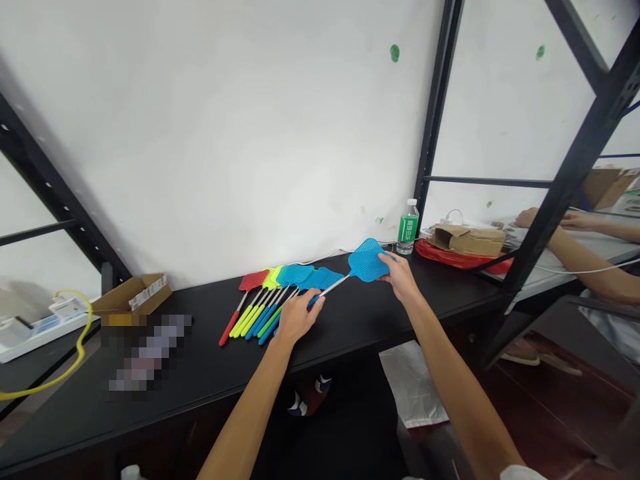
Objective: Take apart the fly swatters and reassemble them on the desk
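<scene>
while held by both hands, blue swatter (369,262), unlabelled

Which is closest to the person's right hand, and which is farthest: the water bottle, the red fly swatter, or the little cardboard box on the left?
From the right hand:
1. Water bottle, just behind it, slightly right.
2. Red fly swatter, left end of the row of swatters.
3. Cardboard box, far left on the black table.

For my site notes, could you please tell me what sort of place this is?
Probably a packing or stockroom workbench: a row of fly swatters on a black bench, black metal shelving and cardboard boxes, another person's arms working alongside.
</scene>
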{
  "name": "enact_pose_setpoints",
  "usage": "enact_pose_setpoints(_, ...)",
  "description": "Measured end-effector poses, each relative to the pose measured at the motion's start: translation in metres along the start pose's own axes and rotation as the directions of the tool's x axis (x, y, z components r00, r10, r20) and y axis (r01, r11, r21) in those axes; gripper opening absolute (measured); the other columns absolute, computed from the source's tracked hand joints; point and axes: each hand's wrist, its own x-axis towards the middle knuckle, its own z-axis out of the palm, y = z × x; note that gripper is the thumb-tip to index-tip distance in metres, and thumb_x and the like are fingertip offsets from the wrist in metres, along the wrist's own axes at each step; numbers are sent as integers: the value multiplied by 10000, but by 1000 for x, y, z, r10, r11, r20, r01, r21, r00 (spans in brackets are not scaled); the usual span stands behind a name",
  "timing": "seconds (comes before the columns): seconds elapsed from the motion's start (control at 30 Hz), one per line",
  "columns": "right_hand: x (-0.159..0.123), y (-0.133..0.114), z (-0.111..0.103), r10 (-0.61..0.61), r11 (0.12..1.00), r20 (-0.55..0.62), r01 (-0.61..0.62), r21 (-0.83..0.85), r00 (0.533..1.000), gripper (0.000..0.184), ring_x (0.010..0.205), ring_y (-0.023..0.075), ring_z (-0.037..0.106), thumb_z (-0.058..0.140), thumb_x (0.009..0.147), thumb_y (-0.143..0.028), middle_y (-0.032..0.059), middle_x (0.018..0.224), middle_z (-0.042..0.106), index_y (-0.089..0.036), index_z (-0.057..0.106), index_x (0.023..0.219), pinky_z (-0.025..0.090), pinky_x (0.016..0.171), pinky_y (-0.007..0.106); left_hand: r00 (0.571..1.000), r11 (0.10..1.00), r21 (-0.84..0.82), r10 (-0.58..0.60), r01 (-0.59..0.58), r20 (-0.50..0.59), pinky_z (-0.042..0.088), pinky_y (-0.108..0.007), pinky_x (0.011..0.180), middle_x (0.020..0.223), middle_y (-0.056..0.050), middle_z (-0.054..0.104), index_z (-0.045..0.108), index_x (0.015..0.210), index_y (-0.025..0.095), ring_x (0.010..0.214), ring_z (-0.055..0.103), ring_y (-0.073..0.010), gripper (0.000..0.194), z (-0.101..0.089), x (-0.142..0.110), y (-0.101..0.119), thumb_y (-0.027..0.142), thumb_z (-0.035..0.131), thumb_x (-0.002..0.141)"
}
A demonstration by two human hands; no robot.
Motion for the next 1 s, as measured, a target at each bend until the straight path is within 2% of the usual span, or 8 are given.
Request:
enact_pose_setpoints(0.13,0,2,0,-42,996,7,42,-76,999,301,526,151,576,702,709,-391,-2,643,623,-164,683,907,487,423,249,1000,1000,10,15,-15,-8,432,-266,712,883,-29,740,665,1170,269,783,675,-186,379,0,0,-3,457,397,981)
enact_pose_setpoints(0.3,-2,7,4,-76,987,50,82,-136,996,260,468,147,570,678,743,-389,-6,571,609,-162,684,870,462,380,235,1000,999,31,10,-9,-30,425,-265,682,791,-26,727,678,1158,271,715,661,-179,385,2,-1,-5,468,400,976)
enact_pose_setpoints(0.43,-2,10,6,-70,986,78,81,-146,994,222,423,147,570,683,756,-376,1,520,598,-161,670,810,445,362,225,999,999,49,-4,6,-34,418,-259,676,750,-25,712,682,1144,274,698,653,-175,382,3,-2,-5,472,405,971)
enact_pose_setpoints(0.67,-2,18,9,-9,993,63,16,-113,998,228,423,150,588,683,765,-383,10,538,615,-166,651,825,464,359,223,1000,997,79,-19,19,-1,411,-258,673,777,-13,712,657,1138,283,737,662,-184,330,0,-1,-3,421,407,973)
enact_pose_setpoints(0.77,0,25,11,21,990,58,-13,-139,998,206,426,161,609,681,759,-336,1,546,629,-178,638,884,471,361,222,999,997,75,-29,28,15,413,-255,672,828,0,721,639,1153,296,744,659,-178,299,-1,-1,-2,397,428,967)
enact_pose_setpoints(0.87,3,35,9,53,979,40,-44,-198,998,318,436,174,634,708,722,-284,-3,599,661,-188,619,1012,462,356,219,1000,996,87,-24,24,1,428,-258,697,961,-14,720,654,1120,285,833,654,-183,270,2,-1,-2,370,460,952)
enact_pose_setpoints(1.0,8,54,1,50,923,34,-33,-384,998,432,444,153,631,734,688,-260,-19,641,664,-203,610,1097,452,390,209,999,984,177,-15,19,-28,452,-287,749,1003,-67,679,703,978,237,954,610,-220,240,8,-1,-3,324,486,927)
